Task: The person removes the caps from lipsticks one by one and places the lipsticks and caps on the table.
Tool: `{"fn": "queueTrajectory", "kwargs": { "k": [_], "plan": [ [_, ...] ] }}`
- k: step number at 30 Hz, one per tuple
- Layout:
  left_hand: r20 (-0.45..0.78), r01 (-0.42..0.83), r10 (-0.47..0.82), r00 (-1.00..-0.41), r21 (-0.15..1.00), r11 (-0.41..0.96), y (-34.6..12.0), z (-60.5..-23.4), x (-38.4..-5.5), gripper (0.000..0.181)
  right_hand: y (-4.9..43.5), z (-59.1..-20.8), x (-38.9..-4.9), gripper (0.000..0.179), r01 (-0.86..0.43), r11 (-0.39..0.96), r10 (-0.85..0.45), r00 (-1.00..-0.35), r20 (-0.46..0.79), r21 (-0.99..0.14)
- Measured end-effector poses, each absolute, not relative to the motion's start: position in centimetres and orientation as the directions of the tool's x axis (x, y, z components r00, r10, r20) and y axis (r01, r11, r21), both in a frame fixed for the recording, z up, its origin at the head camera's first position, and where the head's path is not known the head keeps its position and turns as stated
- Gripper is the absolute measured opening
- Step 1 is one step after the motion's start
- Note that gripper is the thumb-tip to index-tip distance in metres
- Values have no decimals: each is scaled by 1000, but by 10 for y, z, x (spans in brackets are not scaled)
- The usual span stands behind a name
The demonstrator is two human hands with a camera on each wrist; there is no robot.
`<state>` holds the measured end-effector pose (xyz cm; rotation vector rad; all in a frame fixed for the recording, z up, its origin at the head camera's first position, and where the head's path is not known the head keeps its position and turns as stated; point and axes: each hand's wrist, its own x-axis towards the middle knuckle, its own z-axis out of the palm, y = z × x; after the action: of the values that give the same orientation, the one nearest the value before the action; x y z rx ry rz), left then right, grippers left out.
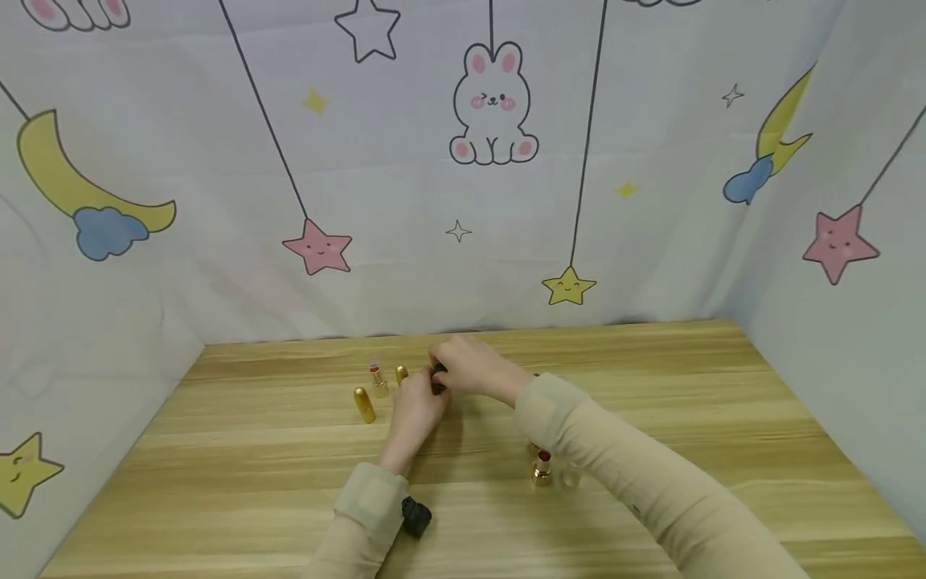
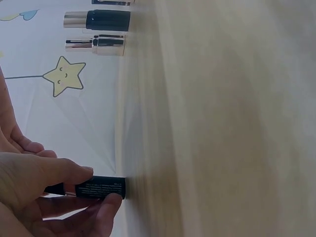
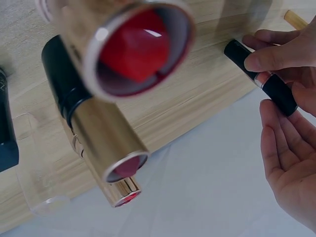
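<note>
A black lipstick tube (image 1: 438, 376) (image 2: 100, 188) (image 3: 260, 77) stands with one end on the wooden table (image 1: 651, 402), near the back. My left hand (image 1: 417, 410) (image 2: 34, 187) pinches its lower part between thumb and a finger. From above, my right hand (image 1: 469, 368) (image 3: 289, 163) closes on the cap end; in the right wrist view its other fingers lie fairly straight under the tube. The two hands touch around the tube.
Left of the hands stand a gold tube (image 1: 364, 404), an open red lipstick (image 1: 377, 379) and another gold piece (image 1: 401, 374). Under my right forearm stand an open lipstick (image 1: 542, 467) (image 3: 131, 49) and a clear cap (image 1: 570, 476). Printed cloth walls (image 1: 463, 201) close three sides.
</note>
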<state>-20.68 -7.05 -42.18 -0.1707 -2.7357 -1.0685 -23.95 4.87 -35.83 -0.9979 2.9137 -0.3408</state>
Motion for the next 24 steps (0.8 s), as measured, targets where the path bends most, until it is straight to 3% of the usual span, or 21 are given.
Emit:
{"fn": "queueTrajectory", "kwargs": {
  "k": [24],
  "plan": [
    [212, 187, 80, -974, 553, 812, -66, -412, -199, 5, 60, -355, -224, 13, -626, 745, -633, -772, 49, -231]
  ]
}}
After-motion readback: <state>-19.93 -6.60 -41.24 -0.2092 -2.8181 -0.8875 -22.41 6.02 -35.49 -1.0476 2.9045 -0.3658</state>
